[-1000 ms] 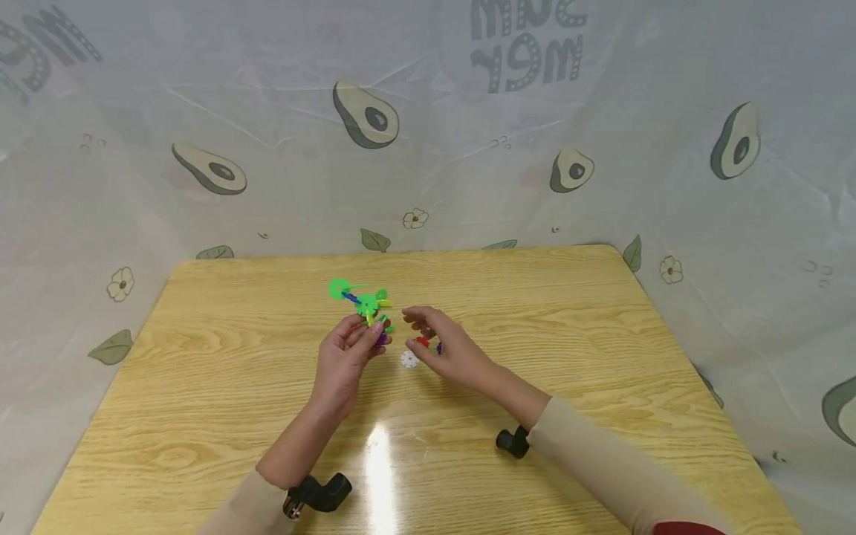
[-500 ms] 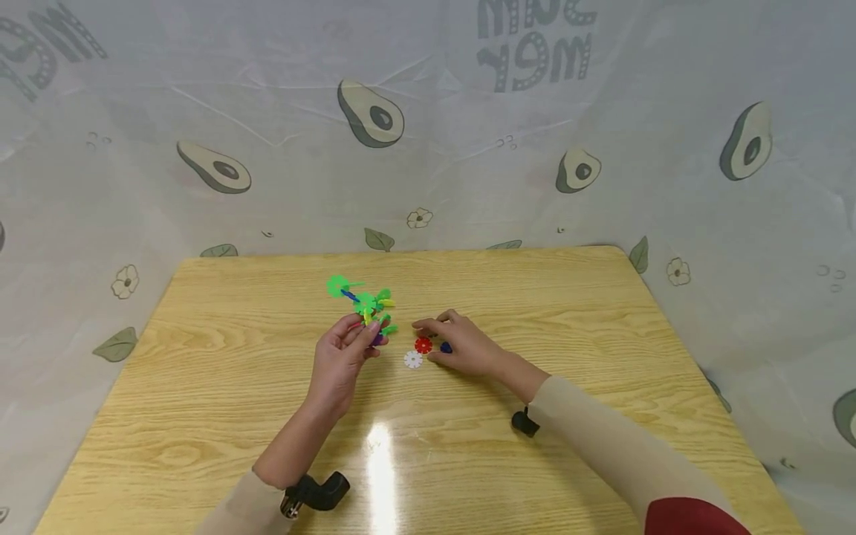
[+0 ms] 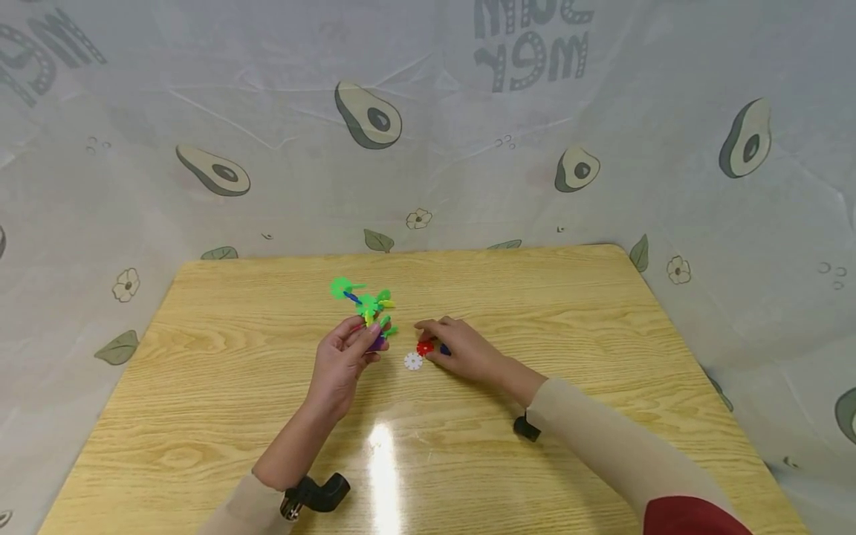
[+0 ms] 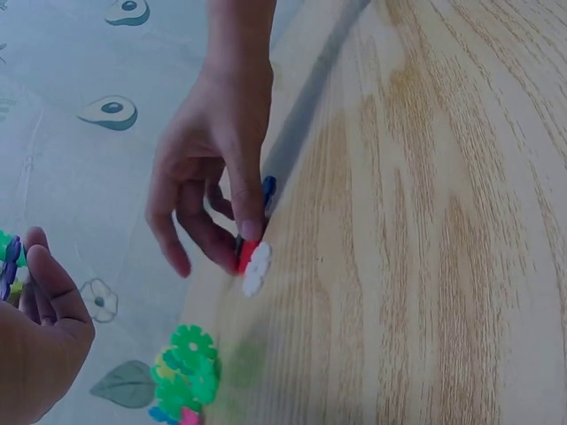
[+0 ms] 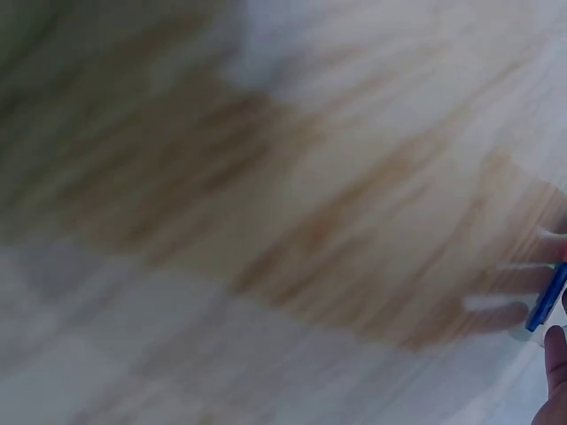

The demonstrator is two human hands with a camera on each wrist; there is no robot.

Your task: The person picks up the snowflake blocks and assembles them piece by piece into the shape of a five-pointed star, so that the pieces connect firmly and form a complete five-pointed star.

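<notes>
A: What's in the left hand (image 3: pixel 344 360)?

B: A cluster (image 3: pixel 367 305) of joined flower-shaped discs, mostly green, with some yellow, blue and purple. Thumb and fingers pinch it near its purple part, and the rest juts up past the fingertips, above the desk (image 3: pixel 200 416).

A: And the right hand (image 3: pixel 468 353)?

B: It is down at the loose discs. Thumb and forefinger stand a narrow gap apart, with the red disc (image 3: pixel 424 348) between them.

A: Pinched?

B: I can't tell. They look to be at its edges, but whether they grip it isn't clear.

A: Where do the other loose ones lie?

B: The white disc (image 3: pixel 413 361) is flat on the desk just beside the red one, on the side nearer the person. The blue disc (image 3: pixel 444 349) is partly hidden by the right hand.

A: Does the right wrist view help?

B: Little. It's mostly blurred desk, with fingertips and a blue edge at the far right.

A: And behind the desk?

B: A pale sheet (image 3: pixel 455 171) printed with avocados, leaves and flowers.
</notes>
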